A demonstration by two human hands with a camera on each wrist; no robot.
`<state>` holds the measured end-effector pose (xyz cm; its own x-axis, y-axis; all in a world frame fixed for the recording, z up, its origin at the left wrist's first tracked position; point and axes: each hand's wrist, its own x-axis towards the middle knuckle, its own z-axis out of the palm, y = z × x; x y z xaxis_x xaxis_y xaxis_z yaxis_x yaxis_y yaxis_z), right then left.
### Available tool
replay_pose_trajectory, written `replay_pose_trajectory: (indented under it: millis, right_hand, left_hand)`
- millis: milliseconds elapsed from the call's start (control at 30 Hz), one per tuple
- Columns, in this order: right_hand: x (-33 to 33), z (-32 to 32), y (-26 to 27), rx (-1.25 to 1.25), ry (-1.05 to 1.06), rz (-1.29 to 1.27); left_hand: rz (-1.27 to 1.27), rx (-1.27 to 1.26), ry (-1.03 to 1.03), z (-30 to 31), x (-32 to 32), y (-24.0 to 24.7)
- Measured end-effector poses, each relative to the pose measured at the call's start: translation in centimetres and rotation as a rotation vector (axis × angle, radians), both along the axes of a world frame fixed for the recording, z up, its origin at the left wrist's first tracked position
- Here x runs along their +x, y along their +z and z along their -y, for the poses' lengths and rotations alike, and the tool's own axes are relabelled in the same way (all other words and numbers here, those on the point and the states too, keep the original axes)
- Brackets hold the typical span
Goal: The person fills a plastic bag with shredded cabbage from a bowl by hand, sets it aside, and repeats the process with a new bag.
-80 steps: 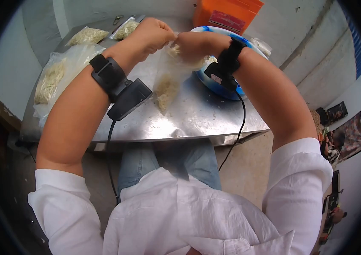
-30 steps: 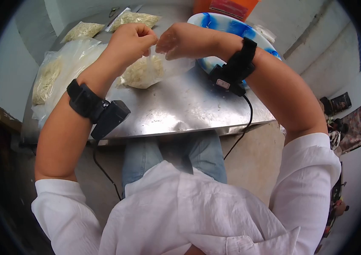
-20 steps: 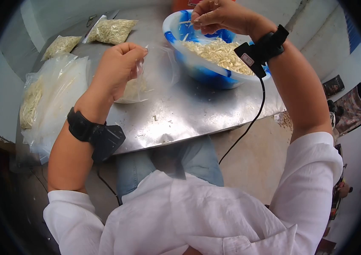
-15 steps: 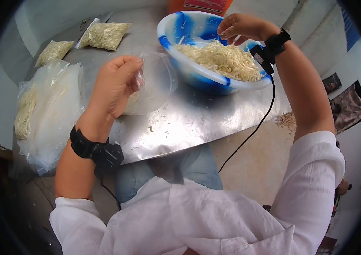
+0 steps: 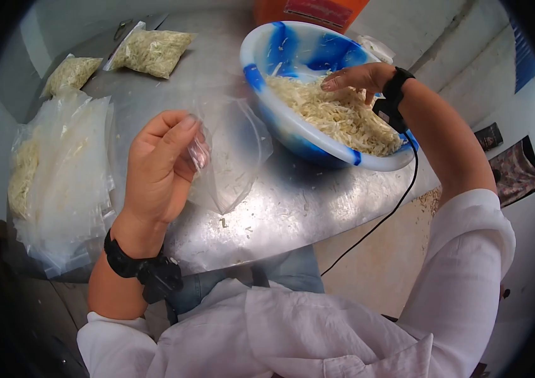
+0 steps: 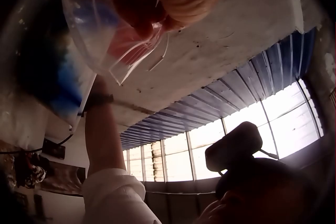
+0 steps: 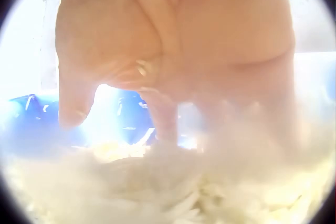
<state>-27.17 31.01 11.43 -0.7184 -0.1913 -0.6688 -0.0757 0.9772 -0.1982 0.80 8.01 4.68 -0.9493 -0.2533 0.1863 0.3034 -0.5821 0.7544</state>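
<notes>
In the head view my left hand [image 5: 161,154] pinches the top of a clear plastic bag [image 5: 239,135] between thumb and fingers. The bag hangs over the metal table, left of the basin. The left wrist view shows the same bag's film [image 6: 86,19] under the curled fingers. Over on the right, my right hand [image 5: 368,77] reaches into a blue-and-white basin [image 5: 251,70] heaped with pale, thin shreds [image 5: 318,107]. Seen from the right wrist, that hand [image 7: 178,40] points downward, fingers apart and mostly straight, its fingertips blurred at the shreds [image 7: 194,198].
Two filled bags [image 5: 154,53] lie at the back left. A stack of flat plastic bags [image 5: 75,170] lies nearer, with shreds inside one at its left. An orange container [image 5: 337,11] stands behind the basin. Stray bits dot the metal table [image 5: 273,220]; a black cord [image 5: 377,230] hangs past its edge.
My right hand has parted from the left hand and bag, moved right over the basin, then lowered to the shreds. My left hand keeps the bag and has come closer to the body.
</notes>
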Motion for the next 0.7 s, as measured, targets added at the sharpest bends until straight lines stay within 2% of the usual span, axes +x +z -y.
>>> replay_pose_trajectory:
  millis: [67, 100, 167, 233, 300, 333, 467, 633, 700]
  right_hand:
    - [1.3, 1.4, 0.3, -0.100, 0.248, 0.010]
    - [1.5, 2.0, 0.0, -0.099, 0.249, 0.010]
    - [2.0, 3.2, -0.9, -0.140, 0.580, 0.091]
    - [5.2, 3.9, -0.4, -0.133, 0.606, -0.001]
    - [7.3, 4.2, 0.3, 0.122, 0.876, -0.213]
    - [7.5, 3.7, 0.2, 0.028, 0.883, -0.233]
    - [7.5, 1.2, 0.5, 0.079, 0.956, -0.305]
    - [8.2, -3.6, 1.9, -0.067, 0.735, -0.369]
    - [7.3, -5.9, 1.3, -0.017, 0.709, -0.373]
  left_hand:
    - [0.006, 0.009, -0.002, -0.1, 0.1, -0.1]
    - [-0.004, 0.007, -0.004, 0.0, 0.0, -0.1]
    - [-0.015, 0.003, -0.006, 0.1, 0.0, -0.2]
    - [-0.027, 0.005, -0.003, 0.1, -0.1, -0.2]
    - [-0.029, 0.001, -0.001, 0.2, -0.1, -0.3]
    - [-0.029, -0.003, 0.003, 0.1, -0.1, -0.3]
    - [-0.040, -0.005, 0.004, 0.3, -0.2, -0.6]
    - [-0.036, -0.007, 0.010, 0.3, -0.1, -0.7]
    - [-0.045, -0.005, -0.003, 0.4, -0.2, -1.0]
